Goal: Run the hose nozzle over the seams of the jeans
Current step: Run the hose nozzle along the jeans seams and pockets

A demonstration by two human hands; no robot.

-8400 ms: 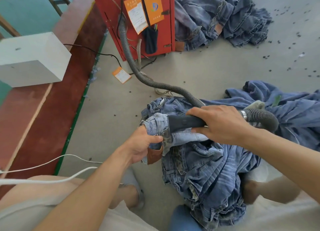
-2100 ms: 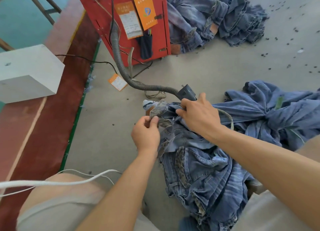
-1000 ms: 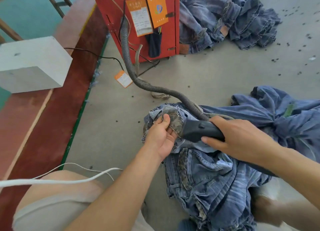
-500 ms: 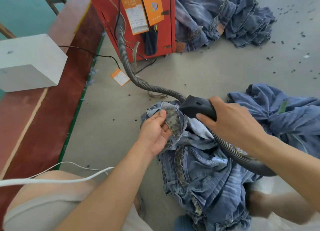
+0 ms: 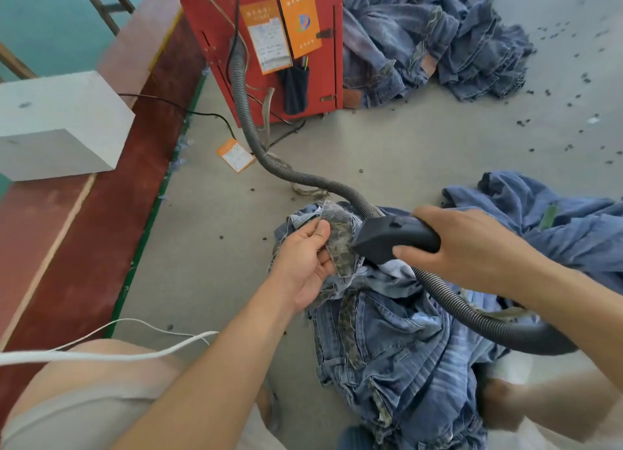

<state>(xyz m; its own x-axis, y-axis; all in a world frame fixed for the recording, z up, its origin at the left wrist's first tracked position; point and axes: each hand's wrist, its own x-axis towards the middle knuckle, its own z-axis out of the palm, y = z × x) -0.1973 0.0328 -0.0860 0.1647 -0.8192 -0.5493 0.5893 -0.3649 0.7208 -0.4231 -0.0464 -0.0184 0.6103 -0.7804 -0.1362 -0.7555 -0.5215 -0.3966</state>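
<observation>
Right hand (image 5: 468, 244): your fingers wrap the hose nozzle (image 5: 387, 237), its mouth against the frayed flap.
Left hand (image 5: 305, 262): thumb and fingers pinch that flap of the jeans (image 5: 397, 348) (inside-out, bunched on the floor), just beside the nozzle.

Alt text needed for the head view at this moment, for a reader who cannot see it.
A person's right hand grips a black hose nozzle, its mouth against a patterned fabric flap of the jeans that the left hand pinches. The grey ribbed hose runs back to a red machine.
</observation>
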